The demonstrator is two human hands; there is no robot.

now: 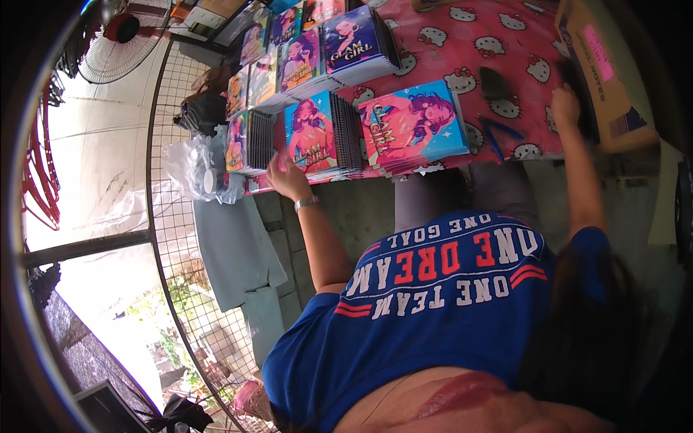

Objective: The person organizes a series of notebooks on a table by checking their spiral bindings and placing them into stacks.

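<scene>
My left hand is at the table's front edge, by the front corner of a stack of spiral notebooks with a pink-and-blue cover. Its fingers look partly spread at the gap between that stack and a narrower notebook stack to the left. A wider pile of notebooks with the same style of cover lies to the right. Far to the right, my right hand rests on the table beside a cardboard box. A dark shape lies just beyond it, and its fingers do not show clearly.
More notebook stacks stand behind in rows. Blue-handled pliers and a dark object lie on the pink patterned tablecloth. A clear plastic bag hangs at the left by a wire grid; a fan stands behind.
</scene>
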